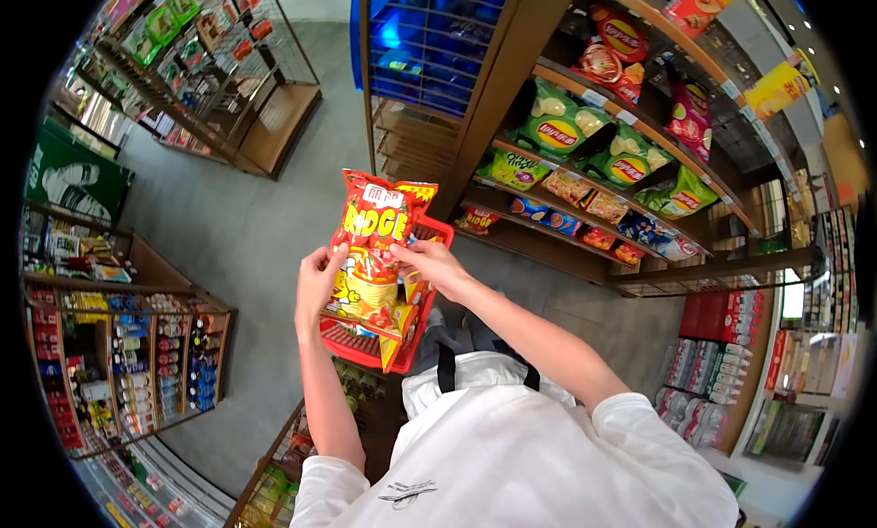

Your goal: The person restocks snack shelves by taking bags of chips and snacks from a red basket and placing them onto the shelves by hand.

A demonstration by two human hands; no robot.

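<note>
A red and yellow bag of chips [373,254] lettered "RIDGE" is held up in front of me by both hands. My left hand [318,277] grips its left edge, thumb on the front. On the other edge, my right hand [431,261] has its fingers closed on the bag. Just behind and below it is a red shopping basket [442,231], partly hidden by the bag. Another yellow and red package [388,353] shows beside the bag, at the basket; its kind is hard to make out.
On my right, a snack shelf [539,163] carries several chip bags, with a similar red bag [478,219] low down. Ahead left stands a wooden display rack [279,131]. A bottle shelf [151,345] is at left; packs of bottles [703,373] stand at right. Grey floor [237,227] lies between.
</note>
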